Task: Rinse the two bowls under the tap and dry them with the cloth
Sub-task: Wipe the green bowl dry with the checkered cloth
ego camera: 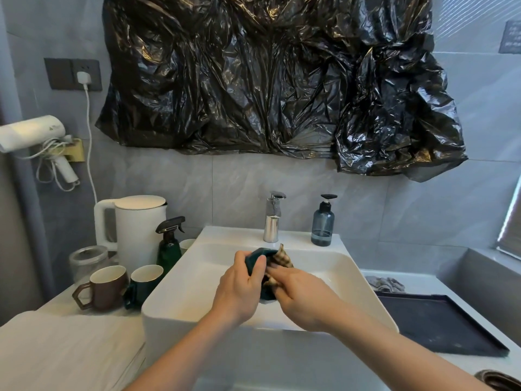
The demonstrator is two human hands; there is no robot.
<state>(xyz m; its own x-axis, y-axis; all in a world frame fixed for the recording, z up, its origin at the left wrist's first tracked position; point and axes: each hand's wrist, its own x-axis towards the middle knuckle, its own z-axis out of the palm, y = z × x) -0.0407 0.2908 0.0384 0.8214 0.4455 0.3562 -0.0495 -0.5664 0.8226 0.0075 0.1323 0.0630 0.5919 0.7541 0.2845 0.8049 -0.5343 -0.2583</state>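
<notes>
Left hand (242, 280) wraps a dark green bowl (255, 256), thumb over its rim, held tilted over the sink (352, 266). Right hand (298, 292) pinches the checked cloth (283, 258) and presses it into the bowl from 3 o'clock. Tap (273, 218) at 12 o'clock shows no water running.

Judgement: drying step, first bowl. A brown rim (497, 380) at 5 o'clock may be the second bowl; cannot tell.

Risks: a wet glaze could slip through the one-handed grip and strike the sink; the cloth bunches, so it may miss the outside; an elbow swing at 9 o'clock could knock the mugs (124, 286).
</notes>
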